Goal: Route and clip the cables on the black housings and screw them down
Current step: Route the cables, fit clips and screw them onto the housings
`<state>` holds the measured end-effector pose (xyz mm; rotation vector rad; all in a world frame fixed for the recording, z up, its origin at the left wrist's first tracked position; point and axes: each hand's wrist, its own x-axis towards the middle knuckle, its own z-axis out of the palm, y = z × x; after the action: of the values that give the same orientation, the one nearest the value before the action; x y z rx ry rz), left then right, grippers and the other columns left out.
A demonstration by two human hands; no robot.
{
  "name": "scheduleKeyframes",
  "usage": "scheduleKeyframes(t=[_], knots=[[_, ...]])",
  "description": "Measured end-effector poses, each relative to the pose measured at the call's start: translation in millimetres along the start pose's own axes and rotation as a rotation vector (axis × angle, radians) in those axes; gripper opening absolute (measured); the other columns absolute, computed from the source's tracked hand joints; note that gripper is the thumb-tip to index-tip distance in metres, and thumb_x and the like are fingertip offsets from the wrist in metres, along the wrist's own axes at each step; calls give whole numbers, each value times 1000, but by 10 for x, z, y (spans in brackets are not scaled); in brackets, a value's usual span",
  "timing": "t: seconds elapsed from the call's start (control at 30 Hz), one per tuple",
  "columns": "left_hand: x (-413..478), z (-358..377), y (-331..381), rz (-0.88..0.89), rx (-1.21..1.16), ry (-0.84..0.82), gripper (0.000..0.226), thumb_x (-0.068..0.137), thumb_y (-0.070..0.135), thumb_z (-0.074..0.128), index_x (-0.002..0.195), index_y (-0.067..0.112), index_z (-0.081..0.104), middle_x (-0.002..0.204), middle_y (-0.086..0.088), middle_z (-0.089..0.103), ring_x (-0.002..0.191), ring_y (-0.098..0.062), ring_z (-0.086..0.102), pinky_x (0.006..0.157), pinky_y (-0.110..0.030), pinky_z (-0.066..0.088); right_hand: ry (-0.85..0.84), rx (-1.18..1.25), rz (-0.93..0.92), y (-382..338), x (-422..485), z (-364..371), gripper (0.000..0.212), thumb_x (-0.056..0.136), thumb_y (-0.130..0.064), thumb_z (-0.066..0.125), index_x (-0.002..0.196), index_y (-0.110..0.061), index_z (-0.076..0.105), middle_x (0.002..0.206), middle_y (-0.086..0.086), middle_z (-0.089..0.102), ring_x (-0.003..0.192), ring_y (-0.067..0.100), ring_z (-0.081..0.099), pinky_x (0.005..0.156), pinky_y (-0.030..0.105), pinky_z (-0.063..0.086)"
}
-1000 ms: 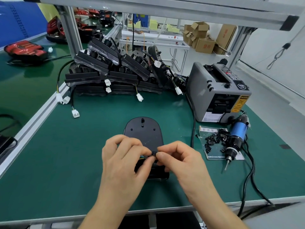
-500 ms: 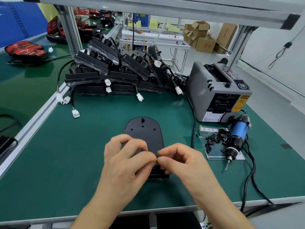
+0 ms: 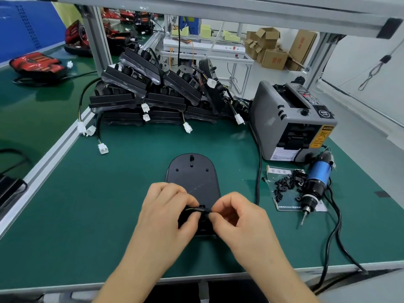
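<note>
A black rounded housing [image 3: 192, 178] lies flat on the green mat in front of me. Over its near end my left hand [image 3: 166, 211] pinches a thin dark cable [image 3: 192, 209] with yellow strands. My right hand [image 3: 238, 215] pinches a small black clip [image 3: 204, 209] on the same cable, thumb and forefinger closed. The two hands almost touch. The housing's near end is hidden under my fingers.
A pile of black housings [image 3: 153, 95] with white connectors stands at the back. To the right are a grey tape dispenser [image 3: 290, 121], a sheet with several loose black clips [image 3: 286, 184] and a blue electric screwdriver [image 3: 314, 182] with its cord trailing off the table edge.
Both hands have stayed over the housing's near end. The fingers have shifted slightly around the cable and clip, and the right hand's pinch sits a little lower.
</note>
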<state>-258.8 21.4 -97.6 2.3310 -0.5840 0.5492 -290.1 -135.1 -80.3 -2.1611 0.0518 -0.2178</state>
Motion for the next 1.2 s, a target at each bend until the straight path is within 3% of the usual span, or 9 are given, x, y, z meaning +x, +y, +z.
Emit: scheduleKeyframes(t=[0.1,0.2,0.47,0.67,0.73,0.87,1.03,1.13,1.2], knots=[[1,32,-22,-9,-46,-9,4,74,20,67,77,21,65,85,15,53,93,-8,40,85,-10,31,50,-143,-64,-19,-17,44,17,77,-23,69,72,-31,54,68,-16,60,65,6,55,63,24,46],[-2,58,-44,-27,-103,-11,3,76,23,64,77,21,64,86,15,53,95,-8,41,86,-9,31,116,-270,-184,-46,-43,76,15,78,-21,70,76,-29,57,69,-13,57,72,9,52,63,24,40],[12,96,-78,-44,-215,-5,14,78,33,54,76,22,63,87,18,52,99,-4,42,86,-8,32,225,-476,-349,-64,-16,114,9,75,-27,65,75,-19,61,70,-8,59,63,16,58,56,24,39],[4,98,-87,-40,-247,5,14,79,33,56,76,22,63,87,16,53,99,-6,43,86,-10,32,193,-443,-384,14,100,20,17,76,-30,70,76,-16,62,74,-5,57,69,20,55,63,25,40],[4,95,-88,-39,-254,2,13,80,33,56,77,23,63,88,16,53,99,-6,43,86,-9,31,186,-481,-361,30,144,-38,25,74,-40,72,78,-17,65,77,-5,59,72,21,56,64,29,45],[6,87,-82,-45,-264,-22,14,81,34,55,78,23,63,89,17,53,101,-6,43,88,-10,31,153,-647,-353,25,172,-81,38,73,-60,58,66,-23,65,66,-9,59,67,20,55,61,37,45],[48,7,-103,-101,-335,-146,5,81,29,64,78,30,60,91,18,53,105,-5,43,86,-6,29,46,-516,-370,28,220,-84,30,72,-49,65,68,-19,65,70,-10,60,73,19,54,67,34,42],[86,-41,-119,-109,-364,-224,19,81,15,69,77,31,59,96,19,52,108,-4,42,85,-5,29,-72,-492,-331,49,245,-113,25,80,-47,64,79,-22,66,77,-18,51,81,11,44,77,30,35],[114,-64,-110,-118,-369,-245,12,82,22,65,77,32,59,97,20,52,109,-4,42,85,-4,29,-105,-467,-330,53,251,-133,23,82,-46,63,83,-24,65,79,-20,49,83,7,39,79,27,32]])
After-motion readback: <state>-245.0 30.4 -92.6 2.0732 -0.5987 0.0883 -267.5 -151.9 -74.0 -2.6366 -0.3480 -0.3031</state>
